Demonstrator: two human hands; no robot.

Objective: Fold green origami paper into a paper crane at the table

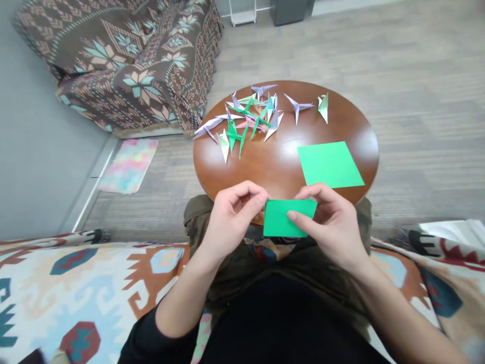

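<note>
A folded piece of green paper is held up over my lap, in front of the table's near edge. My left hand pinches its upper left corner between thumb and fingers. On the other side, my right hand grips the paper with the thumb flat on its face and the fingers behind, partly hidden. A larger flat sheet of green paper lies on the round brown table, just beyond my right hand.
Several folded paper cranes in green, purple, pink and white cluster at the table's far left. A purple crane and a pale green crane stand apart to their right. A patterned covered sofa stands at the back left, with a pastel mat nearby.
</note>
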